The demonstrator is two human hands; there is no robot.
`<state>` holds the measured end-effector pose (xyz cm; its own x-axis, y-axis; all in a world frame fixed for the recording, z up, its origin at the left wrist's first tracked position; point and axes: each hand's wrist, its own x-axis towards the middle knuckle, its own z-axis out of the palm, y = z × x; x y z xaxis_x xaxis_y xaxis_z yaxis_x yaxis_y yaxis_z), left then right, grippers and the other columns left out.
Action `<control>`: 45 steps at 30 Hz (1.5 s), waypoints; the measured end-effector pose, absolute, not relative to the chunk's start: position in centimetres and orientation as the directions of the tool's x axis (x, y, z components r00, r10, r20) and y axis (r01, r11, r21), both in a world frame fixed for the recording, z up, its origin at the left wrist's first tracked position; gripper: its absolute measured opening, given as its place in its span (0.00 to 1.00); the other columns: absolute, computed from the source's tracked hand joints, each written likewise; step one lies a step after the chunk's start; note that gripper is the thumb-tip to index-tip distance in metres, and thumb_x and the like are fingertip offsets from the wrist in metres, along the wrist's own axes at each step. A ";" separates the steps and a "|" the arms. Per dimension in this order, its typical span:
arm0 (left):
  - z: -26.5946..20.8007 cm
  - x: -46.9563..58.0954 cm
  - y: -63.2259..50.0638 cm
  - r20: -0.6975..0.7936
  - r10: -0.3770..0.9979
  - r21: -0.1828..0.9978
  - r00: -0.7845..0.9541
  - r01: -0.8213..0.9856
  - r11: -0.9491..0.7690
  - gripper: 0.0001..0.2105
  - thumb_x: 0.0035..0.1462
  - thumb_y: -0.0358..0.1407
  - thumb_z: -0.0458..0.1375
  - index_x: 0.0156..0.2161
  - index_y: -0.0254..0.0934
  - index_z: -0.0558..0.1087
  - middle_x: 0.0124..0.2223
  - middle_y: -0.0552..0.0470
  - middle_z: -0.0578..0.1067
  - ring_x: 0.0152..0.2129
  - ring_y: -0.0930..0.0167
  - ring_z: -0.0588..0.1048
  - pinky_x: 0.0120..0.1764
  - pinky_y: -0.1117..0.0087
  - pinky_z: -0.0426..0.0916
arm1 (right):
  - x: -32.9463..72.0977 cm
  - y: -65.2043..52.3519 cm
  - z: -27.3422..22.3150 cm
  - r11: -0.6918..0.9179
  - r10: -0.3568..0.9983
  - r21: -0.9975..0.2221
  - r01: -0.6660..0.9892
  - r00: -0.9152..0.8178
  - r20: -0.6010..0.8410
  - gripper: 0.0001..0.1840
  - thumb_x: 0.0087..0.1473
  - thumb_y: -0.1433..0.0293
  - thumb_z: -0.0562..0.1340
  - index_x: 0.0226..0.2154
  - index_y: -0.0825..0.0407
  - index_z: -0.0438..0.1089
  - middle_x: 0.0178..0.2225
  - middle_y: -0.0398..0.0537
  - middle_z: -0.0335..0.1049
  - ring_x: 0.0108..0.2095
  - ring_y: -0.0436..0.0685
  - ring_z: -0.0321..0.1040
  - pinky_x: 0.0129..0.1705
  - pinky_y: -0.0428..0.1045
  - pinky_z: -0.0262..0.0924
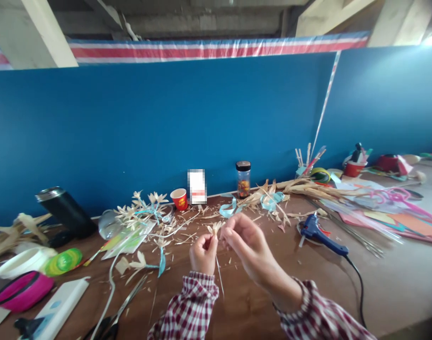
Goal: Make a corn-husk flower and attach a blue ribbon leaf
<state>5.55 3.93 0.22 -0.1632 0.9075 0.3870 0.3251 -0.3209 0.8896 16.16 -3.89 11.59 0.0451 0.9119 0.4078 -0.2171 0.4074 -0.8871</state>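
Observation:
My left hand [204,252] pinches a small pale dried-husk flower [215,228] at its base. A thin wire stem [220,274] hangs down below the fingers. Just to the right of the petals is my right hand [249,248], thumb and fingertips brought together; what lies between them, if anything, is too small to make out. Beyond the hands, husk scraps and a light-blue ribbon [228,208] lie on the brown table [247,302]. Finished-looking husk flowers [154,200] with blue-wrapped stems are heaped to the left, and another flower [141,262] lies nearer.
At the right lies a blue glue gun [322,236] with its cord. Scissors [120,311], a power strip [56,309] and a pink pouch [22,290] sit at the left. A red paper cup [179,200], a jar [243,179] and a tilted black flask [67,212] stand near the blue partition [166,118].

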 end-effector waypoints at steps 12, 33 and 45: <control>0.1 5.4 4.3 0.197 0.980 0.975 -0.007 0.108 -0.195 0.12 0.45 0.41 0.59 0.28 0.33 0.74 0.21 0.50 0.73 0.19 0.71 0.71 0.22 0.74 0.65 | 16.6 2.2 -0.2 0.271 0.957 -0.962 0.046 0.093 0.274 0.09 0.51 0.65 0.57 0.35 0.52 0.66 0.32 0.47 0.70 0.32 0.54 0.68 0.35 0.48 0.63; 1.3 5.1 4.8 -0.190 0.975 0.874 0.118 -0.433 0.223 0.09 0.38 0.35 0.65 0.26 0.32 0.74 0.22 0.55 0.69 0.13 0.83 0.56 0.13 0.80 0.51 | 17.2 1.4 0.7 0.268 0.950 -0.876 0.401 0.041 0.309 0.19 0.57 0.59 0.50 0.20 0.52 0.58 0.17 0.39 0.57 0.21 0.49 0.55 0.23 0.44 0.49; 1.0 5.4 3.8 0.158 0.986 0.986 0.050 0.051 -0.161 0.13 0.44 0.44 0.60 0.27 0.33 0.74 0.16 0.55 0.68 0.12 0.77 0.62 0.16 0.76 0.56 | 17.3 2.0 0.1 0.240 0.967 -0.969 0.059 0.077 0.245 0.11 0.53 0.62 0.56 0.32 0.52 0.64 0.25 0.42 0.65 0.21 0.48 0.58 0.23 0.44 0.54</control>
<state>5.44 3.82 1.00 0.0496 0.9862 0.1581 0.0505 -0.1606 0.9857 17.29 2.04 0.11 0.0769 0.9666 0.2446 0.0594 0.2404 -0.9689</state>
